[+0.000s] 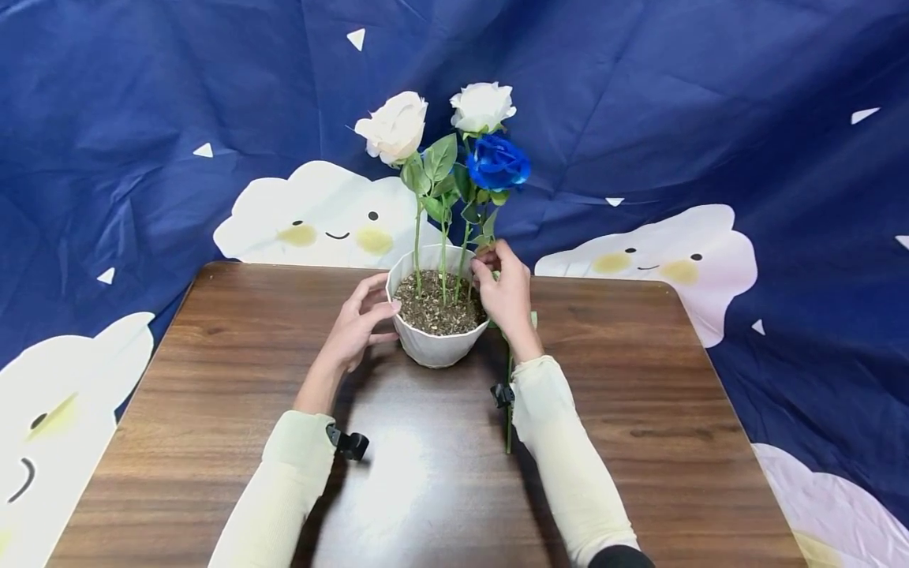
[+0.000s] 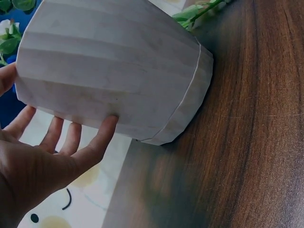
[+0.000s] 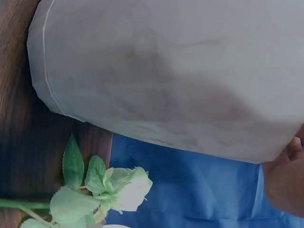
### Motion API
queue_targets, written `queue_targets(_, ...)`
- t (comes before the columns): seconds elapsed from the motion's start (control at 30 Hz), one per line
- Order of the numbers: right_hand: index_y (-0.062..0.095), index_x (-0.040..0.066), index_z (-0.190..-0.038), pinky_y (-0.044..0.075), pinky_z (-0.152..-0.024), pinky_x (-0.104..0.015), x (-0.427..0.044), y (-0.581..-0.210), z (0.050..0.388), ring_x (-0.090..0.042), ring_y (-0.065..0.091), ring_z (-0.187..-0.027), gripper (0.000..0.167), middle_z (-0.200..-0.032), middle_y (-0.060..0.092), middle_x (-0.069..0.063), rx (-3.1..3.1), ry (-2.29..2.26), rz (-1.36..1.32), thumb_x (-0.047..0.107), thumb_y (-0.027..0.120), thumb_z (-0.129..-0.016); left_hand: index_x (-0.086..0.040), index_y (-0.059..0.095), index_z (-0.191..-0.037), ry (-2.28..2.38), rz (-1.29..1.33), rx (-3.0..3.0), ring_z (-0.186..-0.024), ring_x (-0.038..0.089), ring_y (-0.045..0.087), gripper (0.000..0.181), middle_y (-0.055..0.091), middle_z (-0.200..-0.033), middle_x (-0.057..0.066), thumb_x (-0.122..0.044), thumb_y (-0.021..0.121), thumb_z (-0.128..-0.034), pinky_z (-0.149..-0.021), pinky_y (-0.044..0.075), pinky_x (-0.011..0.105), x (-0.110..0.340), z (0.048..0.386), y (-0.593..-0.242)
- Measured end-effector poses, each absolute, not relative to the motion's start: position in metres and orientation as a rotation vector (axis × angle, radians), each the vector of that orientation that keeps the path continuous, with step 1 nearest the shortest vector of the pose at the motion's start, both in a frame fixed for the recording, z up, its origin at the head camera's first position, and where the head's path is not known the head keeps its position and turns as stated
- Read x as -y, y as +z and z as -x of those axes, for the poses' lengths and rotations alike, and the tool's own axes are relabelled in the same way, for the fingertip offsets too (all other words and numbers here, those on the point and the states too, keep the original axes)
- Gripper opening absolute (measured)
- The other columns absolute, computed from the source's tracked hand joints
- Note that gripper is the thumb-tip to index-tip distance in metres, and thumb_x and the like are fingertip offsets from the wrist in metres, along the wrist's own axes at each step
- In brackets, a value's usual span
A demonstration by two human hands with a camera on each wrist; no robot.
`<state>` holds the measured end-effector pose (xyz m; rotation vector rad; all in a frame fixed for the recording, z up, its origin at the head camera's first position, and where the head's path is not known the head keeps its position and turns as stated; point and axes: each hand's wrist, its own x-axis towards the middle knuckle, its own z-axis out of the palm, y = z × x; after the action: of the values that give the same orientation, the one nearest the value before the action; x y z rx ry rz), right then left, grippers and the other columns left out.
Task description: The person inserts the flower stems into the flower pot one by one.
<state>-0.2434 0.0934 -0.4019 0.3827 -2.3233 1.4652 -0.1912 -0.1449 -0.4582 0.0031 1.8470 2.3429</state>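
A white faceted flowerpot (image 1: 439, 351) filled with brown soil (image 1: 436, 312) stands on the table. Two white roses, one at left (image 1: 394, 128) and one at right (image 1: 483, 107), rise from it beside a blue rose (image 1: 499, 163). My left hand (image 1: 358, 322) rests its spread fingers against the pot's left side; the left wrist view shows its fingertips touching the wall. At the right rim, my right hand (image 1: 506, 290) pinches the blue rose's stem low down, just above the soil. The right wrist view mostly shows the pot wall, hiding those fingertips.
Another white rose (image 3: 133, 190) lies on the wooden table (image 1: 625, 410) right of the pot. Its green stem (image 1: 508, 430) runs toward the front, partly under my right forearm. A blue curtain (image 1: 625, 95) with printed clouds hangs behind the table.
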Motion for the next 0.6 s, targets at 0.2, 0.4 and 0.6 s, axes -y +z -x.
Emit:
queue_targets(0.2,0.062,0.000,-0.097,0.057,-0.070,-0.034,-0.0942,-0.4020,0.2441,-0.027,0.069,-0.079,0.005,-0.086,0.070,-0.014,2.405,1.299,-0.414,0.001,0.066,-0.093,-0.017,0.041,-0.152,2.347,-0.002,-1.853,-0.117,0.034,0.057,0.062,0.046,-0.144,0.021,-0.012,0.065,-0.0949,-0.093,0.053,0.063,0.1465,0.1908,-0.4578)
queue_targets(0.4,0.063,0.001,-0.096,0.055,-0.078,-0.042,-0.0954,-0.4052,0.2445,-0.030,0.068,-0.080,0.006,-0.086,0.070,-0.014,2.472,1.167,-0.413,0.002,0.067,-0.092,-0.016,0.040,-0.153,2.344,-0.010,-1.852,-0.120,0.036,0.055,0.063,0.046,-0.145,0.021,-0.012,0.065,-0.0949,-0.094,0.052,0.065,0.1463,0.1908,-0.4570)
queue_targets(0.6,0.062,0.001,-0.097,0.054,-0.073,-0.044,-0.0959,-0.4058,0.2416,-0.030,0.065,-0.081,0.006,-0.089,0.070,-0.014,2.541,1.048,-0.460,0.006,0.066,-0.095,-0.018,0.042,-0.152,2.351,0.011,-1.853,-0.120,0.036,0.056,0.063,0.047,-0.146,0.018,-0.012,0.066,-0.0949,-0.093,0.054,0.063,0.1443,0.1904,-0.4565)
